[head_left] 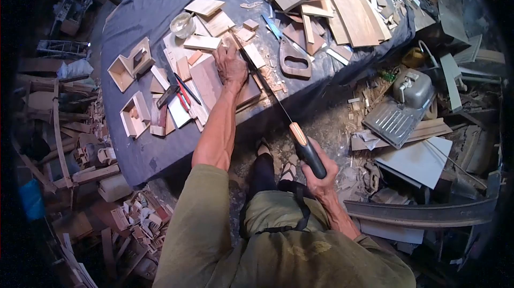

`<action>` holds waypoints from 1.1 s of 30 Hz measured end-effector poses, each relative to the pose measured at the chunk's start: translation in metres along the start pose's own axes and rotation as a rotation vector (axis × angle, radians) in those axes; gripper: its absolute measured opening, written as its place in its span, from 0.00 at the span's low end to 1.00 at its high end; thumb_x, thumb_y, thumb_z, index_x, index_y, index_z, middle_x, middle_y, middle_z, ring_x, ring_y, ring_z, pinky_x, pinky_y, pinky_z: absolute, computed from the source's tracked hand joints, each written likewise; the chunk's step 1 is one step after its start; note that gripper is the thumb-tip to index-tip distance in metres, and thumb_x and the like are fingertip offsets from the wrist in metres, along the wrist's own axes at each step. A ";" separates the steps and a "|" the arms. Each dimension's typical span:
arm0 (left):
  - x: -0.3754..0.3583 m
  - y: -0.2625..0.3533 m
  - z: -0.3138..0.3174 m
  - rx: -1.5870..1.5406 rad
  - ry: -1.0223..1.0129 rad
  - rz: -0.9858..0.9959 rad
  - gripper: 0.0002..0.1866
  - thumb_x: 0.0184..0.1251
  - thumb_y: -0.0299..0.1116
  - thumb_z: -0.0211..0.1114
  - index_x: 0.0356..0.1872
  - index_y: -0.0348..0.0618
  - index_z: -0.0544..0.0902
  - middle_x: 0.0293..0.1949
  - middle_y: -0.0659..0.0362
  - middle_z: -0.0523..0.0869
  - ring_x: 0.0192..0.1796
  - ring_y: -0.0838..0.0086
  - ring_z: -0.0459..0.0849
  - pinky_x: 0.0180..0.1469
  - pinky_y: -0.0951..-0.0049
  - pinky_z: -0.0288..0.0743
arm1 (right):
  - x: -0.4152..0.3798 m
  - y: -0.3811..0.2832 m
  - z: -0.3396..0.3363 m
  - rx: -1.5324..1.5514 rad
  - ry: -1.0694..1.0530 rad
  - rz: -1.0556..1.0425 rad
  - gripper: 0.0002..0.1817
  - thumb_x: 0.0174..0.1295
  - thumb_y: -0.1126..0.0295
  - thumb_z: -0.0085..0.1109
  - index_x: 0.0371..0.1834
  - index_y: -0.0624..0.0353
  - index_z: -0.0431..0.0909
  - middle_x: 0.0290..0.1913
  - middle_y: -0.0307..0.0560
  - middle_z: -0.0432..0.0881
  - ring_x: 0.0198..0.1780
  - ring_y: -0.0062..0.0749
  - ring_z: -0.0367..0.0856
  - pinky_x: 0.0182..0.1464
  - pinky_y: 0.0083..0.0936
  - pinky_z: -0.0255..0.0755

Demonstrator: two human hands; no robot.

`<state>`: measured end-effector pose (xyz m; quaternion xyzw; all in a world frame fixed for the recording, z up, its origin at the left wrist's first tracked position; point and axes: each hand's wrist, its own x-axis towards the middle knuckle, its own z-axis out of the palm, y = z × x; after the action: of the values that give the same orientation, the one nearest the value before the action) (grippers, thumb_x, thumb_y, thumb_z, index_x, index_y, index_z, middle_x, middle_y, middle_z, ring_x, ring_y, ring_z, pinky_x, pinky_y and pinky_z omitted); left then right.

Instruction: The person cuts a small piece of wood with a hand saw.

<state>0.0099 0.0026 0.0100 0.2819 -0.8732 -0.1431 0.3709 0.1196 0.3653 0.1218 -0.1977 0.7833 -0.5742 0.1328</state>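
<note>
Far to your left, off the tabletop, scrap wood and small offcuts lie heaped on the floor. On the left part of the dark cloth that covers the tabletop stand two small open wooden boxes, one behind the other, and just to their right lie thin wood pieces, a dark-handled tool and a red pencil-like stick. Behind these a clear round glass container sits among pale square offcuts. Your left hand lies flat, fingers spread, pressing down on a brown board near the front edge of the tabletop; it grips nothing, only holds the board in place. Just beside that hand on its right, the blade of a handsaw runs along the board's edge and slants back toward you, out past the tabletop's edge. Your right hand is closed tight around the saw's black and wood-coloured handle, held low near your lap. Farther back on the tabletop, to the right of the blade, lies a second saw handle, and beyond it a pile of boards and planks. On the floor to your right sits a metal sink among more debris.
</note>
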 end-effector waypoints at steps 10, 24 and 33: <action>-0.002 -0.004 0.002 0.027 0.017 0.082 0.11 0.54 0.22 0.60 0.38 0.35 0.84 0.49 0.39 0.80 0.58 0.43 0.75 0.62 0.51 0.69 | -0.018 0.019 -0.003 -0.010 0.026 -0.109 0.32 0.53 0.80 0.61 0.67 0.62 0.76 0.40 0.58 0.88 0.37 0.30 0.88 0.40 0.24 0.78; 0.001 -0.009 0.007 0.060 0.041 0.102 0.08 0.59 0.27 0.63 0.37 0.37 0.85 0.49 0.42 0.82 0.54 0.46 0.76 0.59 0.53 0.69 | -0.027 0.052 -0.002 -0.001 0.041 -0.127 0.32 0.52 0.80 0.61 0.67 0.62 0.76 0.39 0.55 0.89 0.36 0.26 0.88 0.41 0.23 0.79; 0.001 -0.003 0.001 0.064 -0.026 0.023 0.12 0.55 0.24 0.61 0.41 0.38 0.86 0.47 0.42 0.82 0.53 0.47 0.76 0.59 0.55 0.68 | 0.015 0.044 0.014 0.079 -0.010 0.002 0.31 0.53 0.79 0.59 0.66 0.60 0.77 0.30 0.46 0.83 0.32 0.21 0.82 0.38 0.21 0.76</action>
<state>0.0098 -0.0005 0.0078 0.2816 -0.8852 -0.1146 0.3522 0.1056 0.3575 0.0762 -0.1943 0.7597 -0.6034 0.1449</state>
